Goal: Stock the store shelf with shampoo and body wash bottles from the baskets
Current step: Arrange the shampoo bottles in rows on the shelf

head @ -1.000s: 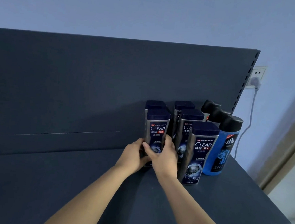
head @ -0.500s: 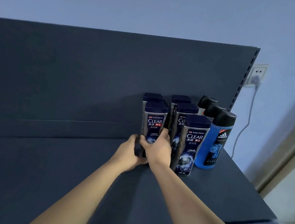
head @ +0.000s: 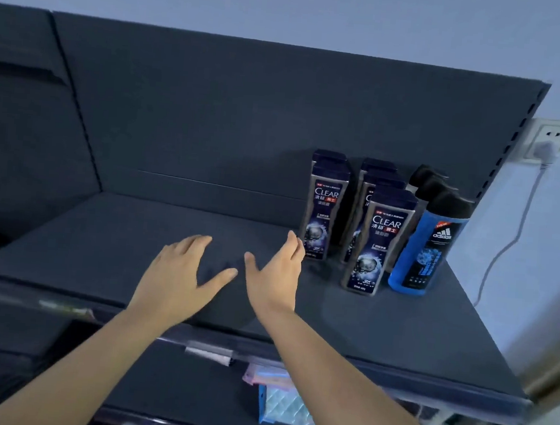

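Lets go of the CLEAR bottle [head: 323, 212] gripped 0.5 s ago, leaving it upright on the shelf [head: 127, 243], right of centre. Spreads left hand [head: 178, 271] and right hand [head: 274, 278] wide, empty. Placement seemingly done; next bottle due.

Both hands are empty over the shelf [head: 99, 247], fingers loose. Left hand [head: 178, 271] is spread flat, right hand [head: 276, 273] edge-on, fingertips just beside the left row of CLEAR bottles [head: 322, 212]. Second CLEAR row sits right of it, then blue adidas bottles [head: 427, 249], all upright.
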`<state>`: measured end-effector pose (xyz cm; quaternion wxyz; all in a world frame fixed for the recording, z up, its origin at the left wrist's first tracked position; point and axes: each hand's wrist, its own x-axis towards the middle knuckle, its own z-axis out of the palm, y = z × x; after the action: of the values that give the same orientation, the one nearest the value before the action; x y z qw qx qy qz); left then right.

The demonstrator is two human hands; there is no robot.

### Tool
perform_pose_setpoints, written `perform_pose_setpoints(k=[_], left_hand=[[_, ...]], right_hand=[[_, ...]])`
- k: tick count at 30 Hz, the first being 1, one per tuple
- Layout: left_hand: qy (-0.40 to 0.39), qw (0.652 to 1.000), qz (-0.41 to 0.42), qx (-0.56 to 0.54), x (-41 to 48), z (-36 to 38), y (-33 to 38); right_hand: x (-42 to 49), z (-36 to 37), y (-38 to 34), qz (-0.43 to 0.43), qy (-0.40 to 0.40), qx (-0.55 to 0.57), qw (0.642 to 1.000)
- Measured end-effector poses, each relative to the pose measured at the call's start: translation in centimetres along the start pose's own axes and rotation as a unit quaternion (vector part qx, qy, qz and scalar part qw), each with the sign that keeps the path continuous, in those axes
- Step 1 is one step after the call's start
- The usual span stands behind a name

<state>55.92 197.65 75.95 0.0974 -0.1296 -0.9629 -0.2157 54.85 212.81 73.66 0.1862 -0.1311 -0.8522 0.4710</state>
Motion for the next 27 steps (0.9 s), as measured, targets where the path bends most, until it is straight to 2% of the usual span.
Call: perform_pose_setpoints(k=[5,9,12,19,27], left_hand=[[-0.007,0.991,-0.087,0.097,-5.5,-4.4,-5.0],[0.011,0.967,-0.159,0.197,-9.6,-8.4,-9.7],[0.008,0.948,-0.225,0.226,-13.1,-11.0,-13.3],[0.047,0.917,-0.317,0.238,-22.5,-16.6,-22.4],[0.023,0.876,-0.415,0.245,-35.8,-20.1,-34.8]], right_hand=[[-3.9,1.6,-3.6,-0.109,-0.121,-0.059,0.985],[-6.9,3.4,-7.3,-0.222,-0.174,-0.127,0.951],[-9.7,6.0,-10.9,-0.282,-0.225,-0.153,0.92],[-19.3,16.0,-18.6,-0.31,-0.361,-0.156,0.866],[-32.2,28.8,-23.5,-0.355,-0.465,-0.147,0.797]])
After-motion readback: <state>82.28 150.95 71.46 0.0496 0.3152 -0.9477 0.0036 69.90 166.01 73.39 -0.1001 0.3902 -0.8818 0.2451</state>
